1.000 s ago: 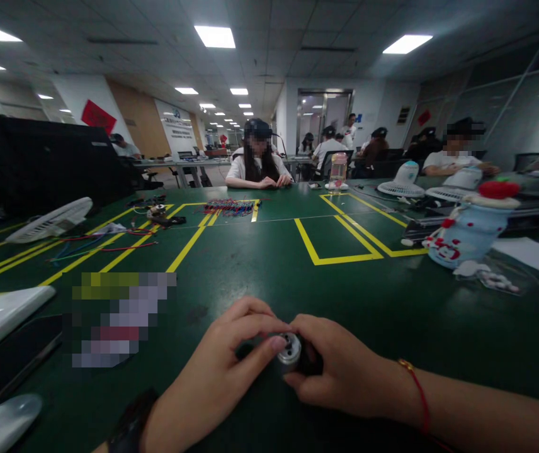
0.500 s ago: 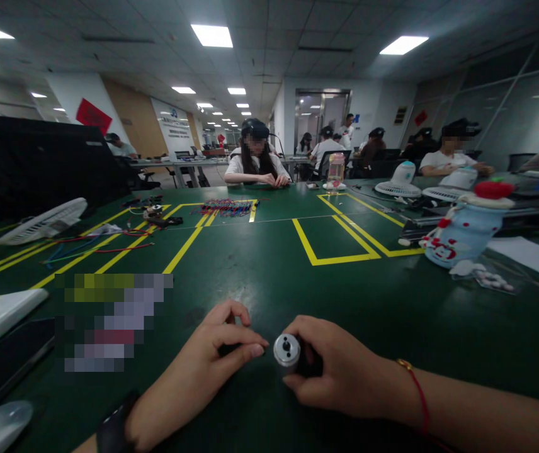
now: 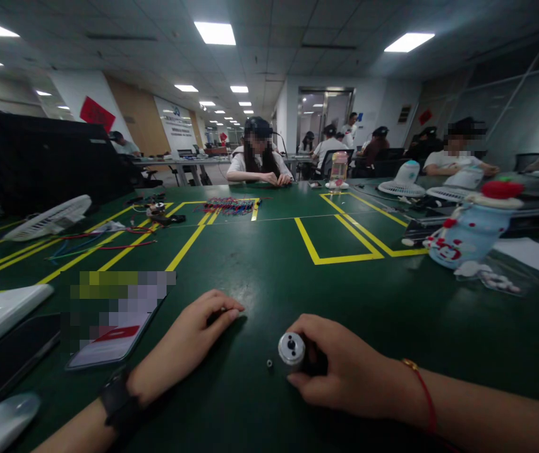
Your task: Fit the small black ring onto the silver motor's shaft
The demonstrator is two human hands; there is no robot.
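My right hand [image 3: 335, 362] is wrapped round a cylindrical motor [image 3: 291, 348]. The motor's silver end face, with a dark centre and small holes, points up toward me; the hand hides much of its dark body. Left of it, a tiny metal ring-like part [image 3: 270, 363] lies on the green table [image 3: 232, 402], apart from both hands. My left hand [image 3: 210, 318] is over the table farther left, thumb and fingertips pressed together. Whether anything sits between those fingertips cannot be made out.
A phone [image 3: 109, 352], partly pixelated, lies left of my left hand, near a white mouse [image 3: 2, 425]. A blue bottle [image 3: 475, 229] stands at right. Bundled wires [image 3: 232, 206] lie farther back, and a person [image 3: 260, 160] sits across the table.
My left hand has let go of the tiny metal part, now on the table, and moved left and away from me. The right hand still holds the motor, almost unmoved.
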